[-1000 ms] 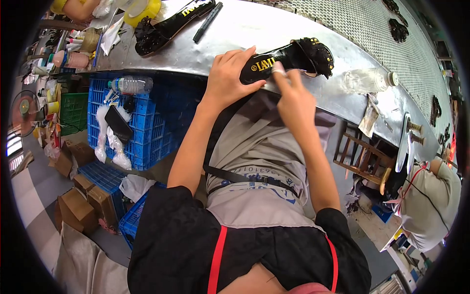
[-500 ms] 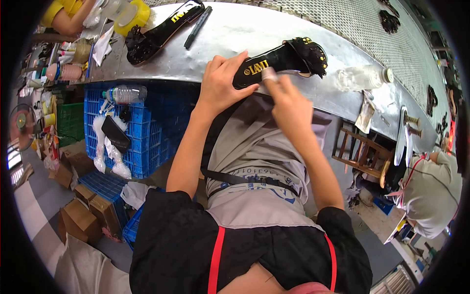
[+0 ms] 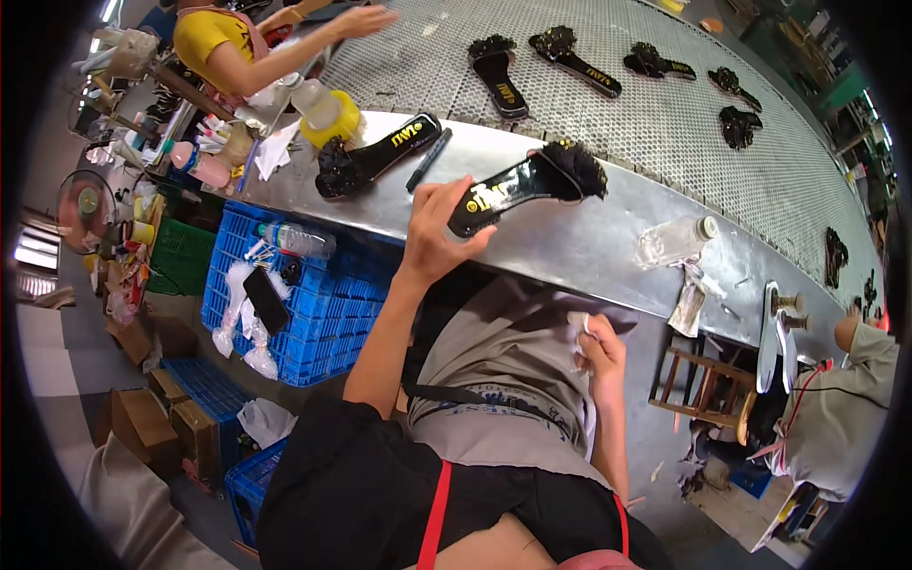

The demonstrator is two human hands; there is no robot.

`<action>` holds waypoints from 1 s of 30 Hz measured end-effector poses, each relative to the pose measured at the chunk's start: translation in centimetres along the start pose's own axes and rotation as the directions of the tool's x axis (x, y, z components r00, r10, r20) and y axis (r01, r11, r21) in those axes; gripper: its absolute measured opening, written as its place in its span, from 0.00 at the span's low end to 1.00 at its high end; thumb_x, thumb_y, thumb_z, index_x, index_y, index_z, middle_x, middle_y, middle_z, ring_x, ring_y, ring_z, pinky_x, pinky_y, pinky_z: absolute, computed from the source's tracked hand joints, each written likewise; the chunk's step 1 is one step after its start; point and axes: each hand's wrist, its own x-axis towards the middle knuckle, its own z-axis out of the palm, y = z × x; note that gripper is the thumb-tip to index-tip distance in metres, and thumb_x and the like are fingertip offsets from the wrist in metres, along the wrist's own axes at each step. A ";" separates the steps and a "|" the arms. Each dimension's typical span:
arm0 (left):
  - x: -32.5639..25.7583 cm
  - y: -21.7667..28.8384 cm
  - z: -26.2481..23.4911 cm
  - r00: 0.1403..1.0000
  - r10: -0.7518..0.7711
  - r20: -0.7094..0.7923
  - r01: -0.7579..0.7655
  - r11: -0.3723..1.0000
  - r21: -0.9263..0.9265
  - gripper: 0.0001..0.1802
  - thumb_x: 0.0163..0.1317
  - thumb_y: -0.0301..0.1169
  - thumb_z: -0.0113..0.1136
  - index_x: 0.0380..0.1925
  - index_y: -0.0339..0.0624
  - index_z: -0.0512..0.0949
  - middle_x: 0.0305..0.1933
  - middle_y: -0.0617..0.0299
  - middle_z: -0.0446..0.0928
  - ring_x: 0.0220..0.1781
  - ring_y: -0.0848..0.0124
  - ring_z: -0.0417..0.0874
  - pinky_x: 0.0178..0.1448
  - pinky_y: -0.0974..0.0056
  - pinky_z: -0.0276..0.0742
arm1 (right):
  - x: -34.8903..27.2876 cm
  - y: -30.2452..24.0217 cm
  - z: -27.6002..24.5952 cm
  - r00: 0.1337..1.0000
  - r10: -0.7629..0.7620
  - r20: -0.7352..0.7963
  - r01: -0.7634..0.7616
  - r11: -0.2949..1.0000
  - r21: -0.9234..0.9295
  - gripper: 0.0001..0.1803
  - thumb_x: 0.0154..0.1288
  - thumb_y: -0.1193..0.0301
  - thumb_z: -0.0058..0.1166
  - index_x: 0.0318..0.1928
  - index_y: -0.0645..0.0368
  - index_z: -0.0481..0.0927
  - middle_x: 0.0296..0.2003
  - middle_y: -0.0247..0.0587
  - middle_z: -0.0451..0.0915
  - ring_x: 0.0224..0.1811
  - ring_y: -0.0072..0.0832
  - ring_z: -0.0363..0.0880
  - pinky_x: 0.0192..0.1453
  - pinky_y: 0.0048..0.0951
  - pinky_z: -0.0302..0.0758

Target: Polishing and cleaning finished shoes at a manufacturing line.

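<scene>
The left hand [image 3: 439,233] is raised to the metal bench edge [image 3: 570,249], fingers curled around the heel end of a black glossy sandal [image 3: 518,185], which it grips firmly; the sandal extends up and to the right of the hand, its fuzzy black toe ornament at the far end, and its sole appears lifted slightly off the bench. The right hand [image 3: 598,351] rests low over the lap, well apart from the left hand, closed around a small white cloth [image 3: 578,328] that protrudes above the fingers. Just beyond the left hand lies a black marker [image 3: 429,159], and further left a second black sandal [image 3: 375,157]. To the right of the held sandal, a clear plastic bottle [image 3: 676,242] lies on the bench. Beyond, more sandals rest on the mesh conveyor [image 3: 617,104].
</scene>
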 end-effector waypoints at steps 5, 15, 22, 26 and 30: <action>7.9 -2.8 2.7 0.992 0.073 0.105 -0.051 0.978 -0.204 0.45 0.50 0.28 0.78 0.70 0.39 0.71 0.63 0.53 0.81 0.63 0.55 0.77 0.68 0.56 0.74 | -2.2 0.1 -0.8 0.995 0.090 0.044 -0.099 0.834 0.542 0.08 0.66 0.75 0.52 0.42 0.65 0.80 0.31 0.40 0.78 0.28 0.25 0.79 0.33 0.25 0.76; 2.8 0.5 9.8 0.942 0.035 0.334 -0.080 0.989 0.121 0.24 0.64 0.36 0.64 0.59 0.43 0.78 0.69 0.51 0.72 0.73 0.49 0.69 0.77 0.45 0.63 | -0.6 -4.4 -3.5 0.955 -0.113 -0.276 0.169 0.967 0.190 0.14 0.57 0.81 0.40 0.38 0.61 0.80 0.40 0.35 0.82 0.32 0.14 0.67 0.35 0.16 0.63; -3.2 3.2 7.1 0.949 -0.016 0.316 -0.079 0.955 0.287 0.20 0.66 0.36 0.60 0.58 0.48 0.80 0.68 0.59 0.74 0.73 0.56 0.70 0.77 0.41 0.60 | 6.9 -9.0 -8.8 0.475 -0.783 -0.402 0.185 0.535 -0.824 0.14 0.65 0.85 0.48 0.50 0.65 0.77 0.45 0.46 0.80 0.39 0.37 0.80 0.45 0.29 0.76; -2.8 3.6 7.5 0.956 -0.050 0.289 -0.057 0.934 0.352 0.21 0.65 0.34 0.59 0.58 0.50 0.80 0.67 0.62 0.76 0.72 0.61 0.71 0.77 0.43 0.60 | 9.9 -8.7 -8.6 0.519 -0.774 -0.362 0.093 0.472 -0.877 0.12 0.70 0.74 0.61 0.51 0.62 0.77 0.49 0.49 0.82 0.43 0.47 0.84 0.41 0.39 0.82; -2.7 3.6 7.6 0.955 -0.063 0.291 -0.048 0.932 0.360 0.21 0.64 0.33 0.59 0.58 0.50 0.80 0.66 0.62 0.76 0.72 0.61 0.72 0.76 0.44 0.61 | 10.9 -7.3 -8.5 0.547 -0.746 -0.379 0.057 0.485 -0.872 0.15 0.70 0.70 0.66 0.52 0.60 0.76 0.52 0.48 0.82 0.43 0.46 0.86 0.40 0.40 0.82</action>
